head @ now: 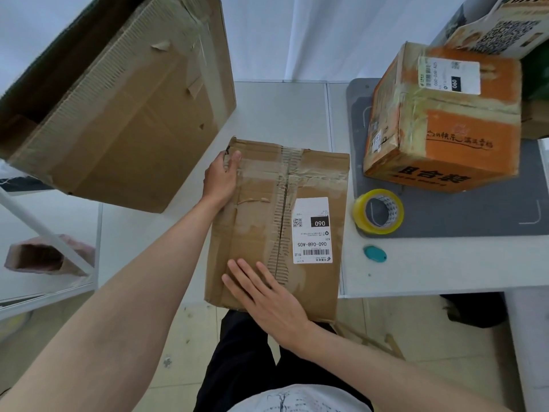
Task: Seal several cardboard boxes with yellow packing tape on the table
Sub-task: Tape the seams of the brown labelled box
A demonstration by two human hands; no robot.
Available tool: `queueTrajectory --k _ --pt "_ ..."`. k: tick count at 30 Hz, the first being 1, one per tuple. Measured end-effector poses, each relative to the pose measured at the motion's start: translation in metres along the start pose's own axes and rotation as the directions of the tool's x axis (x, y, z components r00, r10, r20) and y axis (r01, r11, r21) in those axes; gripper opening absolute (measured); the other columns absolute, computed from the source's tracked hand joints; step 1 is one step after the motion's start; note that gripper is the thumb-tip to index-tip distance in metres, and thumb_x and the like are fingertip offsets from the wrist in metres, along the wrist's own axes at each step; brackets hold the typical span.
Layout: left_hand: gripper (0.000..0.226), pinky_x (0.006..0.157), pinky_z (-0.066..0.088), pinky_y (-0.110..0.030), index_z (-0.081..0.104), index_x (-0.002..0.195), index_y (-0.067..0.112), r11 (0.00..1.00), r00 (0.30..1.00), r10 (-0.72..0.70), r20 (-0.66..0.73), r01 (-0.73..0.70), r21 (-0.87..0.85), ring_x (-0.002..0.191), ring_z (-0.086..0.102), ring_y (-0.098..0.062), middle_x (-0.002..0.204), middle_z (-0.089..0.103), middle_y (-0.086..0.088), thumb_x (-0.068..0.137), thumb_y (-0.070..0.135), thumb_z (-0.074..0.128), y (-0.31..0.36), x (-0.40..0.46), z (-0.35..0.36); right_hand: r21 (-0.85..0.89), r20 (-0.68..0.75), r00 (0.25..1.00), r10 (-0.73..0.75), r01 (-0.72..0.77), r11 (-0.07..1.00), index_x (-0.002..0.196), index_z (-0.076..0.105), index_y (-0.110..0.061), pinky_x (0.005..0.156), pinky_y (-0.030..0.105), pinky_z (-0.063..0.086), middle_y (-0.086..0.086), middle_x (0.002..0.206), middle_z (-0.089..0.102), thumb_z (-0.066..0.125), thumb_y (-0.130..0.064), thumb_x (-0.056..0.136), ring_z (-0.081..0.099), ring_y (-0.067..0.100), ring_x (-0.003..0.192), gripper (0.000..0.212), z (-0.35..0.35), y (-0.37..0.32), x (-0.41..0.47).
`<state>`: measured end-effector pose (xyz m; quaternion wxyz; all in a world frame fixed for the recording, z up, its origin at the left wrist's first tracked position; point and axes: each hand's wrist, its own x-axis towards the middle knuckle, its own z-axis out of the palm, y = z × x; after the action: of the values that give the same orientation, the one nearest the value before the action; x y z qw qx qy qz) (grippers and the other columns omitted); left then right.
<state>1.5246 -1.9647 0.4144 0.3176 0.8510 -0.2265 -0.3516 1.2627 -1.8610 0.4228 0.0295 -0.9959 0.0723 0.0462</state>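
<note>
A flat brown cardboard box (258,209) with a white shipping label lies at the table's front edge, its near end overhanging. My left hand (219,176) grips its far left corner, thumb on top. My right hand (264,289) rests flat on the near end of its top, fingers spread. A roll of yellow packing tape (378,211) stands on the grey mat (475,215) to the right of the box, apart from both hands. An orange box (445,120) with old tape and a label sits on the mat behind the roll.
A large brown carton (118,108) stands at the left of the white table (282,108). A small teal cutter (375,253) lies near the front edge. Printed boxes (505,22) are stacked at the far right. A pink-wrapped box (44,257) lies on a lower shelf at left.
</note>
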Motion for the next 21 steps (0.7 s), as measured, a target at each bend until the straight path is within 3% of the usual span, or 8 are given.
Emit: queueTrajectory --k 3,5,7,13,21 --pt "0.069 0.117 0.029 -0.042 0.035 0.155 0.012 1.000 1.000 -0.004 -0.009 0.004 0.026 0.147 0.035 -0.029 0.158 0.041 -0.009 0.104 0.058 0.037 0.004 -0.004 0.000 0.043 -0.004 1.000 -0.007 0.008 0.999 0.162 0.006 -0.007 0.124 0.044 0.023 0.016 0.169 0.004 0.025 -0.023 0.106 0.006 0.030 0.157 0.061 -0.008 0.004 0.001" --pt "0.068 0.113 0.032 -0.039 0.036 0.154 0.013 1.000 1.000 -0.010 -0.007 0.010 0.022 0.144 0.038 -0.029 0.156 0.044 -0.008 0.104 0.059 0.037 0.005 -0.006 -0.001 0.132 0.042 0.999 -0.012 0.007 0.991 0.161 0.004 -0.005 0.125 0.045 0.019 0.015 0.169 0.000 0.043 -0.045 0.101 0.002 0.030 0.157 0.082 -0.014 0.009 -0.003" --pt "0.066 0.105 0.036 -0.036 0.040 0.151 0.016 1.000 1.000 -0.006 -0.001 0.006 -0.010 0.139 0.045 -0.027 0.149 0.051 -0.007 0.103 0.061 0.037 0.002 -0.007 -0.003 0.217 0.060 0.998 0.014 -0.027 0.976 0.161 0.003 -0.004 0.126 0.045 0.015 0.014 0.170 -0.003 0.041 -0.055 0.103 -0.003 0.028 0.157 0.086 -0.018 0.016 -0.013" --pt "0.062 0.109 0.043 -0.044 0.047 0.144 0.018 0.999 0.997 0.032 0.073 -0.030 -0.031 0.129 0.053 -0.025 0.140 0.058 -0.004 0.101 0.062 0.042 -0.015 -0.024 -0.007 -0.020 0.071 0.997 -0.014 0.015 1.000 0.160 0.005 -0.001 0.125 0.045 0.020 0.020 0.168 0.000 0.043 -0.052 0.103 0.003 0.034 0.156 0.086 -0.010 0.022 -0.030" --pt "0.061 0.110 0.043 -0.047 0.047 0.142 0.018 1.000 0.996 0.007 0.085 -0.005 -0.019 0.129 0.053 -0.028 0.139 0.058 -0.005 0.101 0.063 0.040 -0.016 -0.033 -0.009 0.017 0.007 0.998 -0.056 0.056 0.998 0.161 0.011 -0.003 0.124 0.043 0.023 0.016 0.169 0.006 0.030 -0.036 0.112 0.006 0.030 0.157 0.061 -0.007 0.022 -0.043"
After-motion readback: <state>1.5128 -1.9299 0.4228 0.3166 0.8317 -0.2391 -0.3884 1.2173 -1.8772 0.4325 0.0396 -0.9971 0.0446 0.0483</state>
